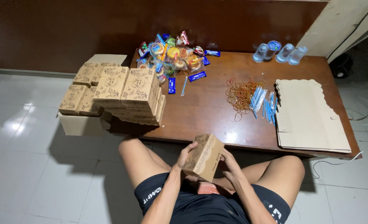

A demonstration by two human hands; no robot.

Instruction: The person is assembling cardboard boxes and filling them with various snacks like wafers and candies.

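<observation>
Box (pixel 203 157) tilted, top leaning right, between both hands

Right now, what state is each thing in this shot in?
Box in hands: folded up, held tilted by both hands.
Left hand: gripping the box's left side.
Right hand: on the box's right side.
Stacked boxes: closed, piled at the table's left end.
Flat cardboard sheets: unfolded, stacked.
Rubber bands: loose heap.
Straws: wrapped, scattered.
Snack packets: sealed, piled.
Water cups: sealed, lying together.
</observation>
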